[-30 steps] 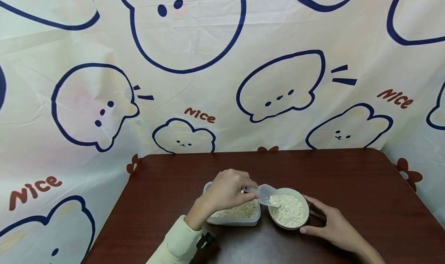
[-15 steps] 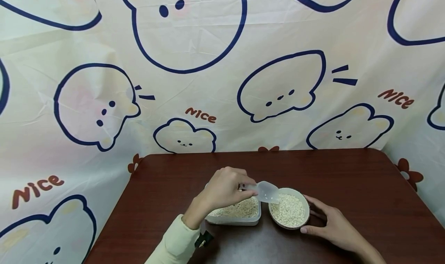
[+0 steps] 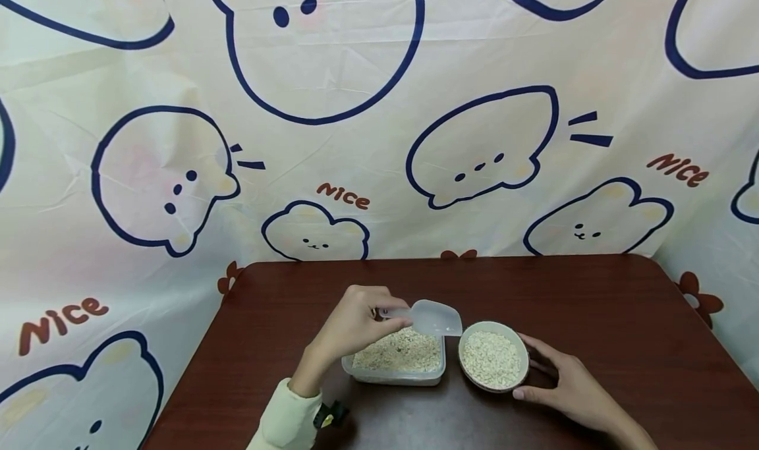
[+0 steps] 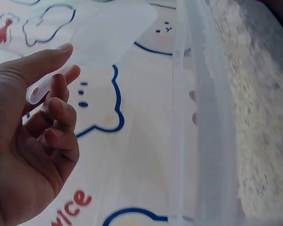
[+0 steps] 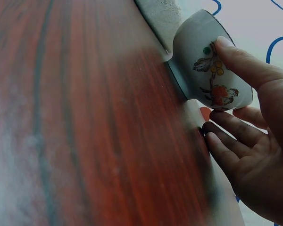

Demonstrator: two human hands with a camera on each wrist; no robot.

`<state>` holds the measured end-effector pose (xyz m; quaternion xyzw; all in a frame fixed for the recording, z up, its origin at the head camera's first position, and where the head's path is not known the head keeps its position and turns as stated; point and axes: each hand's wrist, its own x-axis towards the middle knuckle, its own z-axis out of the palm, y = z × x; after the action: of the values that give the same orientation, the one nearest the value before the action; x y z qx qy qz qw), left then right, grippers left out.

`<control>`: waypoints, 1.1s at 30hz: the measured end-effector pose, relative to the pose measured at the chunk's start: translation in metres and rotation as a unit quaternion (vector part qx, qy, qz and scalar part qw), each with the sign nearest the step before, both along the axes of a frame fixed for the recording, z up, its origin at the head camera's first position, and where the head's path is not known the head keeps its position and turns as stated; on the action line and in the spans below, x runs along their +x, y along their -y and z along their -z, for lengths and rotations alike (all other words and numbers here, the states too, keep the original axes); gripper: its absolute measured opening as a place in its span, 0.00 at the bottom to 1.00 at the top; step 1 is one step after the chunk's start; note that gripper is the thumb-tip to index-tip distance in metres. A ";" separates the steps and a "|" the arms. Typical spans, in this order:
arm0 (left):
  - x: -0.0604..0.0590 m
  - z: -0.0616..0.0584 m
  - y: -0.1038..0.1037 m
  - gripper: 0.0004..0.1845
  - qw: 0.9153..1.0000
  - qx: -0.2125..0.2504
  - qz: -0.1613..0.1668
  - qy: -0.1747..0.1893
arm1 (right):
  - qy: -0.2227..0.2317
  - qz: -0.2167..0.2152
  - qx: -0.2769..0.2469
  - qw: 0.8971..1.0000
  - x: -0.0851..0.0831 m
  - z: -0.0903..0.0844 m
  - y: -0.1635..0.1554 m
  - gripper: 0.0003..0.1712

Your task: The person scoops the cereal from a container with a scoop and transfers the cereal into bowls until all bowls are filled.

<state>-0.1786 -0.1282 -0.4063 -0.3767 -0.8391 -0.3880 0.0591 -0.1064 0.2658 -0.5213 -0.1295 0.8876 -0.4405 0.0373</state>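
Observation:
My left hand (image 3: 358, 318) pinches the handle of a translucent plastic scoop (image 3: 435, 318) between thumb and fingers. The scoop hangs tilted over the right side of a clear plastic box (image 3: 397, 377), its lip close to a bowl. No flakes show in the scoop. Pale oat-like flakes (image 3: 403, 351) lie in the box. To its right stands the round bowl (image 5: 193, 52), white with a painted fruit pattern, filled with similar, whiter flakes (image 3: 491, 359). My right hand (image 3: 569, 384) holds the bowl's right side, thumb at the front and fingers behind.
A dark reddish-brown wooden table (image 3: 296, 292) bears the box and bowl. Behind it hangs a pale cloth (image 3: 379, 160) with blue cartoon outlines. A dark strap-like device (image 3: 331, 415) sits at my left wrist, below the pale sleeve (image 3: 287, 417).
My left hand has drawn the scoop leftward and up, away from the bowl, and over the box. Flakes seen at the scoop's lip earlier are gone. My right hand stays on the bowl.

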 end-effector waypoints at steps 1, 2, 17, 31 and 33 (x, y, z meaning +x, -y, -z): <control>0.000 0.001 0.004 0.04 1.000 0.012 -0.004 0.009 | 0.003 0.001 0.000 1.000 0.000 0.000 0.000 0.55; 0.001 0.002 0.008 0.04 1.000 0.023 -0.009 0.017 | 0.004 -0.002 0.003 1.000 0.000 -0.001 0.000 0.55; 0.002 0.023 0.058 0.05 0.994 0.062 -0.078 0.053 | 0.024 0.004 0.014 1.000 -0.001 0.000 0.001 0.56; 0.007 0.026 0.096 0.04 0.990 0.016 -0.099 0.103 | 0.008 -0.003 0.001 1.000 0.000 0.000 0.001 0.55; 0.007 0.026 0.099 0.05 0.988 -0.002 -0.100 0.116 | 0.007 -0.002 0.000 1.000 0.000 0.000 0.001 0.55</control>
<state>-0.1713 -0.2276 -0.4320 -0.2435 -0.8744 -0.4198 -0.0003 -0.1065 0.2648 -0.5218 -0.1281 0.8873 -0.4409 0.0438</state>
